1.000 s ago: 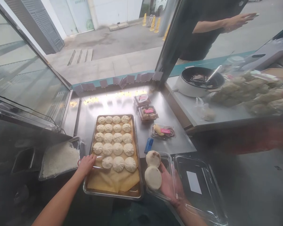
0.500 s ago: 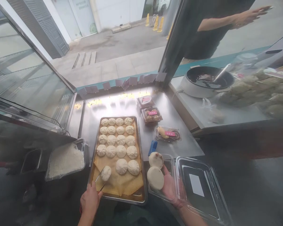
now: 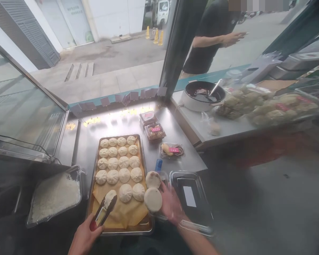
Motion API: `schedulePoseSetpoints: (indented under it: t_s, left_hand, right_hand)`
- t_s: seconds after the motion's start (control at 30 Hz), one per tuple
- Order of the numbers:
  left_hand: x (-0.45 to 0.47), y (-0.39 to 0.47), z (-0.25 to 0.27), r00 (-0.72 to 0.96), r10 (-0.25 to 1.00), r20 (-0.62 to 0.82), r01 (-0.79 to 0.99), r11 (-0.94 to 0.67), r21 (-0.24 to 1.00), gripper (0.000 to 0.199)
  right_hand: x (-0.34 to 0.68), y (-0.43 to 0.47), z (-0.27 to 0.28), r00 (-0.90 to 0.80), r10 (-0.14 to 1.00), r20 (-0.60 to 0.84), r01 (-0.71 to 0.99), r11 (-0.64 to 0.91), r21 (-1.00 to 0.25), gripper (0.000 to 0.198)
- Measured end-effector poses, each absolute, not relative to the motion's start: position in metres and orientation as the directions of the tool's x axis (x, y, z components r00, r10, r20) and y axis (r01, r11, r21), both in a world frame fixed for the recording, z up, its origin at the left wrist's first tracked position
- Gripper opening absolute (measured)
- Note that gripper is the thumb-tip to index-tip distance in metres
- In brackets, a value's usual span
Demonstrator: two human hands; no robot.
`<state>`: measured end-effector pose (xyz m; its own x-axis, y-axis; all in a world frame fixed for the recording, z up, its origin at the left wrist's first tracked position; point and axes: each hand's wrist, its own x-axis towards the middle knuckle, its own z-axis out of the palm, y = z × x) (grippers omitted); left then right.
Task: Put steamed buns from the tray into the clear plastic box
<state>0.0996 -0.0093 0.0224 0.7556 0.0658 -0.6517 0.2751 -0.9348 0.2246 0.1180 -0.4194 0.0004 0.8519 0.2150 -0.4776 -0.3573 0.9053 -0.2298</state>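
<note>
Bun (image 3: 110,198) between tongs (image 3: 110,208), left hand (image 3: 85,232) pinching the tongs, right hand (image 3: 172,206) spread against clear container (image 3: 164,176)

Left hand (image 3: 86,230): I hold tongs (image 3: 112,209) around a bun (image 3: 110,198), near left of tray (image 3: 130,232). Right hand (image 3: 172,205): I hold a clear container (image 3: 163,176) with two round buns (image 3: 152,200).

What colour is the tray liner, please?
The tray liner is yellowish tan, clearest in the head view.
</note>
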Motion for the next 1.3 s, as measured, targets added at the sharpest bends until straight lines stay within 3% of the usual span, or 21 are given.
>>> schedulePoseSetpoints:
  t_s: [0.1,0.17,0.27,0.37,0.43,0.5,0.6,0.7,0.8,1.03,1.3]
  left_hand:
    - [0.117,-0.061,0.071,0.887,-0.051,-0.459,0.129,-0.927,0.352,0.047]
    - [0.135,-0.104,0.101,0.940,-0.168,-0.297,-0.097,-0.966,0.241,0.050]
    - [0.163,-0.148,0.134,0.922,-0.339,-0.189,-0.339,-0.940,0.030,0.056]
    - [0.172,-0.141,0.144,0.895,-0.414,-0.167,-0.412,-0.910,0.048,0.065]
    - [0.165,-0.112,0.137,0.915,-0.373,-0.151,-0.355,-0.925,0.132,0.069]
    - [0.153,-0.077,0.114,0.943,-0.279,-0.184,-0.243,-0.951,0.193,0.065]
    - [0.141,-0.039,0.059,0.925,-0.191,-0.329,-0.157,-0.979,0.129,0.056]
    - [0.147,-0.029,-0.001,0.869,-0.232,-0.438,-0.247,-0.969,0.023,0.056]
    - [0.171,-0.034,-0.038,0.819,-0.322,-0.474,-0.368,-0.930,-0.006,0.059]
    - [0.214,-0.043,-0.045,0.752,-0.452,-0.479,-0.502,-0.865,0.027,0.077]
    - [0.239,-0.068,-0.036,0.704,-0.405,-0.583,-0.501,-0.865,-0.005,0.077]
  right_hand:
    - [0.126,-0.399,0.000,0.885,0.260,-0.387,-0.379,0.884,-0.272,0.066]
    - [0.130,-0.385,0.002,0.888,0.332,-0.317,-0.423,0.861,-0.283,0.058]
    - [0.136,-0.370,0.007,0.865,0.435,-0.251,-0.495,0.821,-0.283,0.055]
    - [0.140,-0.370,0.010,0.850,0.462,-0.254,-0.520,0.811,-0.268,0.058]
    - [0.139,-0.381,0.010,0.852,0.439,-0.286,-0.508,0.824,-0.250,0.058]
    - [0.134,-0.400,0.008,0.853,0.395,-0.342,-0.484,0.845,-0.230,0.056]
    - [0.120,-0.435,0.005,0.849,0.326,-0.416,-0.437,0.875,-0.206,0.054]
    - [0.106,-0.464,0.002,0.834,0.271,-0.480,-0.397,0.900,-0.182,0.052]
    - [0.097,-0.478,0.002,0.790,0.220,-0.572,-0.368,0.917,-0.155,0.054]
    - [0.086,-0.472,0.010,0.753,0.185,-0.632,-0.358,0.921,-0.157,0.057]
    - [0.078,-0.471,-0.003,0.755,0.188,-0.628,-0.376,0.909,-0.179,0.056]
